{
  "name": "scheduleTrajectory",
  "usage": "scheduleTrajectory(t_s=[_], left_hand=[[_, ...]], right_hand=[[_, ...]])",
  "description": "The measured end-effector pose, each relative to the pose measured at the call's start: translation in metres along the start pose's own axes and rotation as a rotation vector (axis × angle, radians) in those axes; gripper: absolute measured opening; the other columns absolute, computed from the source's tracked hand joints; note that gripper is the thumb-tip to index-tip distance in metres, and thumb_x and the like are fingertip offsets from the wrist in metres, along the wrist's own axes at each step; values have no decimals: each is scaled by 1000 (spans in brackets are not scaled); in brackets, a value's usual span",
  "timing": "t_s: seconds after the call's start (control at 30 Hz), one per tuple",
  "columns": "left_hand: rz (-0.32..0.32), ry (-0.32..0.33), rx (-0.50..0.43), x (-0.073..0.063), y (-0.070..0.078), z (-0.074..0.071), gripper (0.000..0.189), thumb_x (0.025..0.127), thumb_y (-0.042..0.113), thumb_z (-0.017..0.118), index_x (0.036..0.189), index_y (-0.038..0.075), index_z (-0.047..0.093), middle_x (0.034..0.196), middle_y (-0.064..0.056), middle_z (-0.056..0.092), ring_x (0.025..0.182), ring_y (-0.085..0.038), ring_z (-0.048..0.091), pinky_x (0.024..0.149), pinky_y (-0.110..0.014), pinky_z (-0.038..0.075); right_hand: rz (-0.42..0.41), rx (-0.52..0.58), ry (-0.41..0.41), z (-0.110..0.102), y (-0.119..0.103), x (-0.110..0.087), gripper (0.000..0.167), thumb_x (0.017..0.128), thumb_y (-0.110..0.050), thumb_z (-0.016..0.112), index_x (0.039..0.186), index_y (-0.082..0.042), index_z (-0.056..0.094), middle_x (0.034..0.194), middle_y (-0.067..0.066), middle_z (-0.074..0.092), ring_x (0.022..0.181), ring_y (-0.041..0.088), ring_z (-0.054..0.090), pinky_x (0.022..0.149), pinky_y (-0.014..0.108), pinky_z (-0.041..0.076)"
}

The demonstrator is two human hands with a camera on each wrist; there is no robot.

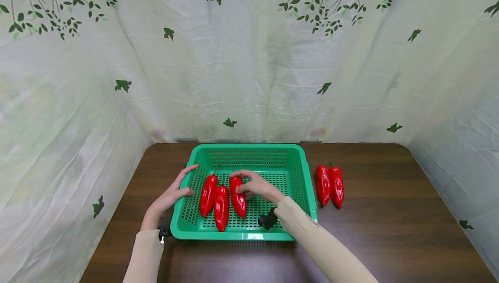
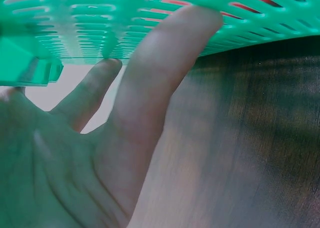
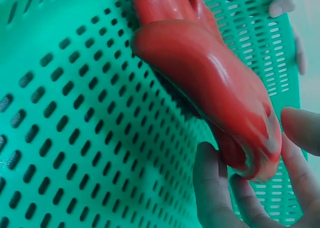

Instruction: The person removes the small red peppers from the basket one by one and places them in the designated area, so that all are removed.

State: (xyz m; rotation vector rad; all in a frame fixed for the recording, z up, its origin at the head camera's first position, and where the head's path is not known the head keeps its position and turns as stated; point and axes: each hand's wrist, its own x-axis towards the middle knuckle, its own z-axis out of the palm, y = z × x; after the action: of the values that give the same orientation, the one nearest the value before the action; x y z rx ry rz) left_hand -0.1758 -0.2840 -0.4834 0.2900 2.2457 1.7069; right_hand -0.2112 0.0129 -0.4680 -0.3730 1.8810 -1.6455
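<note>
A green perforated plastic basket has three long red peppers in its left half. My right hand reaches in and grips the stem end of the rightmost red pepper. In the right wrist view, thumb and fingers lie on either side of that pepper's end. To its left lie a middle pepper and a left pepper. My left hand is at the basket's left side, thumb and fingers extended. In the left wrist view its thumb touches the slotted wall.
Right of the basket, two more red peppers lie side by side on the brown wooden table. A pale leaf-patterned curtain hangs behind the table and along its sides.
</note>
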Motion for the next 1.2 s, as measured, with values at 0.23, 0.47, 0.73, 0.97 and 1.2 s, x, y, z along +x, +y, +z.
scheduleTrajectory(t_s=[0.23,0.47,0.73,0.97,1.2], left_hand=[[-6,1,-10,0,2,0,72,88,7,49,151,25,19,149,-19,12,123,-49,31,78,-45,52],[-18,4,-6,0,2,0,72,87,8,49,150,27,19,149,-19,12,123,-48,32,77,-45,52],[-21,3,-7,1,2,0,72,88,8,49,150,28,20,149,-19,13,123,-48,32,78,-45,52],[-7,0,3,1,1,0,71,88,8,49,150,26,19,149,-19,12,123,-48,31,78,-44,51],[-8,3,-3,0,0,0,71,88,8,48,150,27,19,149,-17,12,123,-47,31,79,-44,50]], right_hand=[[-16,29,28,-1,-6,-2,45,86,-1,60,130,-7,55,122,11,49,96,26,56,77,43,53],[-43,63,40,-6,-9,-5,43,86,-1,61,129,-8,55,124,14,47,94,27,59,77,45,53],[-50,86,62,-11,-13,-8,44,86,-1,61,129,-7,55,125,15,46,95,28,58,78,45,53],[-72,95,61,-13,-21,-15,44,86,-1,60,129,-7,55,128,15,46,96,28,58,79,45,53],[-91,95,80,-21,-24,-19,45,85,-1,62,129,-9,56,127,13,48,101,29,56,78,45,53]])
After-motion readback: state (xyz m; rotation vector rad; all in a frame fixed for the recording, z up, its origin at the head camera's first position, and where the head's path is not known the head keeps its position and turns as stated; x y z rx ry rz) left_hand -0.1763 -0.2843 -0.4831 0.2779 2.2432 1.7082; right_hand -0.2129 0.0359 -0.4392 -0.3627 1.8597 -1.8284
